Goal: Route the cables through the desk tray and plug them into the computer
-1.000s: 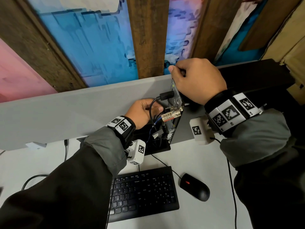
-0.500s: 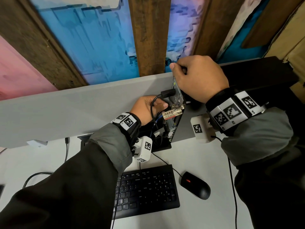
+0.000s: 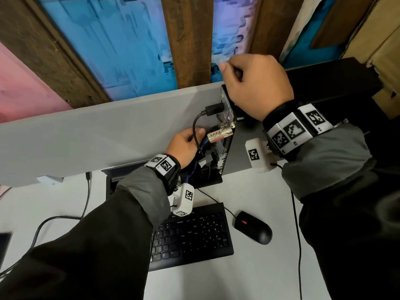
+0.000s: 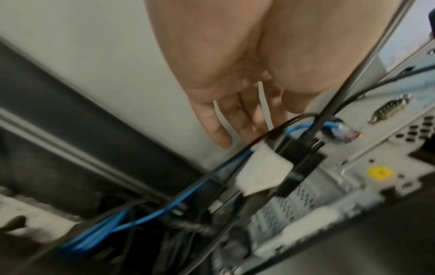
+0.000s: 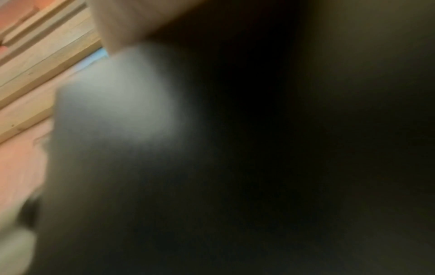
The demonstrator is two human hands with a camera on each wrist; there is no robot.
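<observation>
the desk is being viewed from above by the head camera. the computer's rear panel (image 4: 353, 167) is being framed very closely from below in the left wrist view, shared with the head view's centre (image 3: 227, 135). the right wrist view is being blocked, dark and blurred.

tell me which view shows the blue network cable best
The left wrist view: the thin blue network cable runs from the tangle up to its plug at the computer's rear panel. The head view shows only slivers; the right wrist view shows none.

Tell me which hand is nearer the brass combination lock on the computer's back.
Left. The left hand is just beside the brass combination lock, among the cables. The right hand is higher up, gripping the top edge of the black computer.
</observation>
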